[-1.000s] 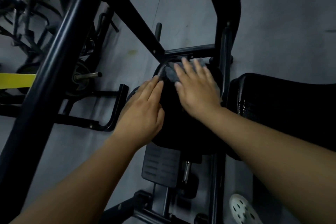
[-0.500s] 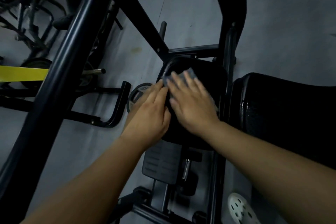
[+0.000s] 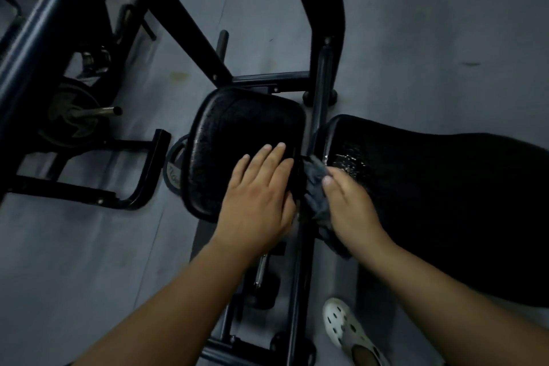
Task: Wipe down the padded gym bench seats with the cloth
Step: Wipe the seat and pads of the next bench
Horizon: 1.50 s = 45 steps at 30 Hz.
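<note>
One cloth (image 3: 316, 187) moved off small seat (image 3: 237, 128) toward long seat (image 3: 430, 187), two hands (image 3: 258, 196) (image 3: 352, 211)

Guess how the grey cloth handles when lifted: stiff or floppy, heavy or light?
Probably floppy: the cloth bunches in folds and droops below the right hand. Likely light, since one hand carries it. It may be damp, as the long pad beside it glistens.

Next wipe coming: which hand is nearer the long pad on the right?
Right. The right hand, gripping the cloth, is at the edge of the long pad; the left hand rests on the small seat pad.
</note>
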Available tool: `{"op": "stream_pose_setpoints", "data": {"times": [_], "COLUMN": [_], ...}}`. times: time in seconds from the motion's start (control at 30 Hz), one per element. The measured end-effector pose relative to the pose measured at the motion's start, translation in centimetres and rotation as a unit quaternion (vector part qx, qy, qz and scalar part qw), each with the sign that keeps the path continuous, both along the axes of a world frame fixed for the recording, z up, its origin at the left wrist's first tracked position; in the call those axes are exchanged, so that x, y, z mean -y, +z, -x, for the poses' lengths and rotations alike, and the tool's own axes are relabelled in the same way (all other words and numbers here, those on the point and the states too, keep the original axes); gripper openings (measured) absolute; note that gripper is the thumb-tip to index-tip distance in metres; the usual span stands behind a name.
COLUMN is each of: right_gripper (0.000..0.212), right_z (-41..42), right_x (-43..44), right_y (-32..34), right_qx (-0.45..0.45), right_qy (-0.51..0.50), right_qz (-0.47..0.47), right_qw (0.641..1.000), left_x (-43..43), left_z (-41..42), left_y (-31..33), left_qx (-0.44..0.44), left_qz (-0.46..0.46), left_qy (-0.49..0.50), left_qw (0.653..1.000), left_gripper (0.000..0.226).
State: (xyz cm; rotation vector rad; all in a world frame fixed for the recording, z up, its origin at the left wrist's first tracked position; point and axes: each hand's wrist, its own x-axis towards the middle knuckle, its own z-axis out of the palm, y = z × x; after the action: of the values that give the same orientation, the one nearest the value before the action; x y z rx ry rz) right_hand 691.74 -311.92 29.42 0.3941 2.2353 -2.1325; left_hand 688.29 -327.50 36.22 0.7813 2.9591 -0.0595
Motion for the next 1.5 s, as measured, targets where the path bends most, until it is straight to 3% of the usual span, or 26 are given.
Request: {"op": "stream_pose_setpoints", "data": {"times": [0.17,0.3,0.43,0.5,0.67,1.13,1.5], "right_gripper": [0.026,0.027,0.039,0.037,0.036,0.037,0.033], "right_z": [-3.3,-4.4,-5.5,-6.7,-9.7,-15.4,-22.4], "right_x": [-6.5,-11.6,-17.0,-19.2,-22.1,-31.5,-47.2], "right_y": [-0.2,0.9,1.3,1.0,-0.1,-2.3,-4.2], "right_qx": [0.210,0.283,0.361,0.376,0.400,0.312,0.317], "right_qy": [-0.079,-0.125,-0.143,-0.131,-0.111,-0.282,-0.319], "right_qz": [0.206,0.289,0.409,0.441,0.422,0.419,0.398], "right_qw": [0.952,0.906,0.826,0.805,0.806,0.805,0.800], "left_x": [-5.1,-9.2,-12.9,-14.2,-17.5,-29.0,-45.8], "left_z": [-2.1,-2.8,-3.8,-4.6,-6.2,-10.3,-16.2], "left_y": [-2.1,-2.8,-3.6,-4.2,-5.8,-9.4,-12.4], "left_qx": [0.031,0.043,0.053,0.059,0.081,0.130,0.150], "left_qz": [-0.006,-0.009,-0.032,-0.034,-0.040,-0.059,-0.070], "left_qy": [-0.014,-0.007,0.023,0.028,0.001,-0.107,-0.140], "left_qw": [0.999,0.999,0.998,0.997,0.996,0.984,0.976], "left_gripper": [0.057,0.060,0.062,0.062,0.063,0.062,0.063]}}
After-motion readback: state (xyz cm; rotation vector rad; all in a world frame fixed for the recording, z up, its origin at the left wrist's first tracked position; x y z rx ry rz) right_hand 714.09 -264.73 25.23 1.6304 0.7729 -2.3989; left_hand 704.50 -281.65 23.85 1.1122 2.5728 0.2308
